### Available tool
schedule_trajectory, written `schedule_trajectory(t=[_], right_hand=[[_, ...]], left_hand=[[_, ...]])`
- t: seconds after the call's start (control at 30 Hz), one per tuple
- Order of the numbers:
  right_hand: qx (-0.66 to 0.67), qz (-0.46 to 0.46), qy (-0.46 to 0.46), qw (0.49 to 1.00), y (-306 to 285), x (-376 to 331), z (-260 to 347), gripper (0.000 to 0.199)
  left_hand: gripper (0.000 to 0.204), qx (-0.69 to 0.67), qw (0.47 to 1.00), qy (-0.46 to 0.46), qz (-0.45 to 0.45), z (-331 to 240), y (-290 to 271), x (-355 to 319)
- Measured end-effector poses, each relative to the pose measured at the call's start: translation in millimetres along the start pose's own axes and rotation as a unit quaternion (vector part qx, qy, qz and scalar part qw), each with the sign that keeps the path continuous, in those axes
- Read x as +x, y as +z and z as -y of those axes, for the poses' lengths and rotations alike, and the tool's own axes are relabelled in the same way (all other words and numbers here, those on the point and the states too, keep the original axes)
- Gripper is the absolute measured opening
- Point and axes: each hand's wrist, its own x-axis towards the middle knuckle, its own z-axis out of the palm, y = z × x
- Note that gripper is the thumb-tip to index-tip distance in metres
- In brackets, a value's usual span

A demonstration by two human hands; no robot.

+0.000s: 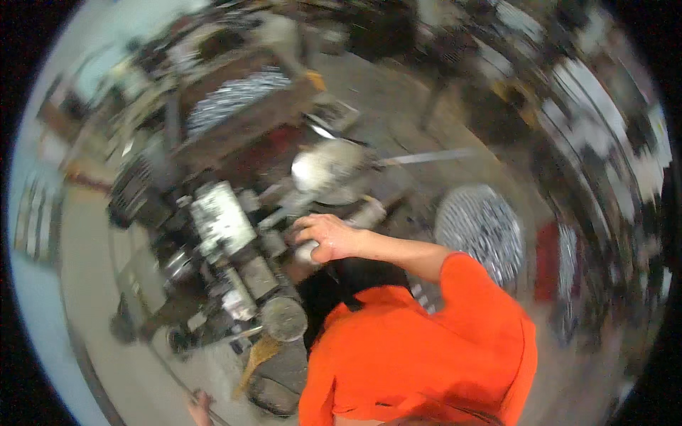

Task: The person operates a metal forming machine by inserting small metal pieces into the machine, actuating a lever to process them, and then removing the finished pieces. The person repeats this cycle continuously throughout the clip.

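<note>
My right hand (pixel 328 238) reaches leftward across the front of a greasy metal machine (pixel 226 216). Its fingers curl over a pale rounded part (pixel 306 251) whose lower side is hidden. Beyond that hand stands a shiny round metal piece (pixel 328 167), with a long flat bar beside it. Only part of my left hand (pixel 200 408) shows, low at the left edge of the view, close to a thin dark rod (pixel 170 373). Blur hides what its fingers do. Between the hands sit a round grey container (pixel 284 318) and a yellow-brown brush (pixel 257 361).
A large tray (pixel 238 131) of small shiny metal parts stands behind the machine. To my right are a round basket (pixel 481 231) of similar parts and a red bin (pixel 546 261). A dark motor-like housing (pixel 138 188) juts out at the left. Cluttered shelving blurs along the far right.
</note>
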Motion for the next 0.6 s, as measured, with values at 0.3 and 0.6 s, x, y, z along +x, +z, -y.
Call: schedule_trajectory(t=[0.3,0.6], right_hand=[[-0.251,-0.104,0.511,0.815,-47,-269,-93,0.038],[-0.186,-0.001,0.759,0.624,-115,-308,-151,0.047]], left_hand=[[0.026,-0.061,0.986,-0.154,-0.02,-99,66,-46],[0.026,-0.074,0.988,-0.123,-0.062,-119,83,-59]])
